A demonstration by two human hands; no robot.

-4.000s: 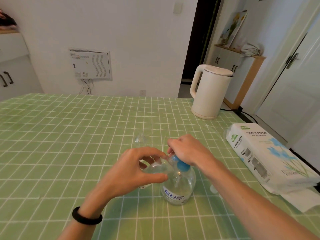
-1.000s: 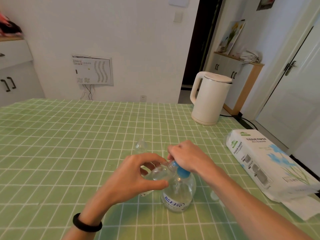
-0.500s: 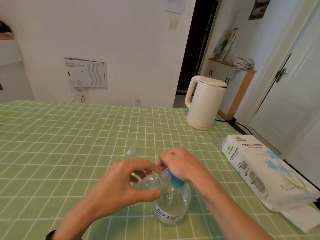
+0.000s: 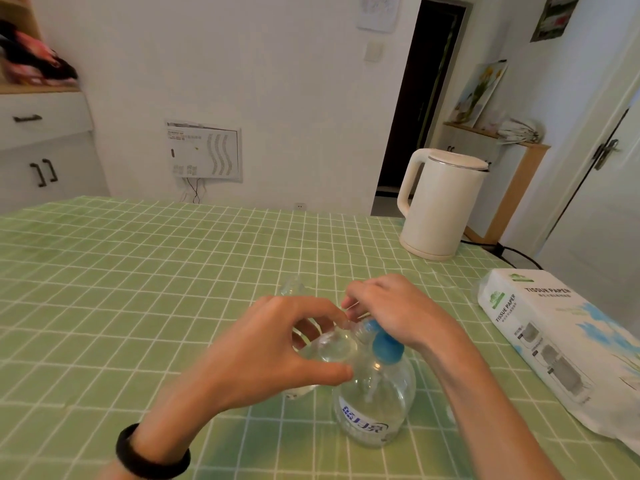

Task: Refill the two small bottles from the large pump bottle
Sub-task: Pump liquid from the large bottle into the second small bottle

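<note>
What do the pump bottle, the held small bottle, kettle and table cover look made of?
Pump bottle: clear glossy plastic, probably; contents and tube show through; blue opaque pump. Small bottle: clear plastic too, apparently. Kettle: matte cream shell, likely plastic, with a metallic rim. Table cover: green checked sheet, slight sheen, vinyl or coated cloth.

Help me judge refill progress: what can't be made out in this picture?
Head view, spout of the large pump bottle: under the right hand.
Mouth and fill level of the small bottle: covered by the left hand, blurred.
Contents of the second small bottle: clear, tiny, behind the hands.
Tissue pack: cut off by the right edge.
</note>
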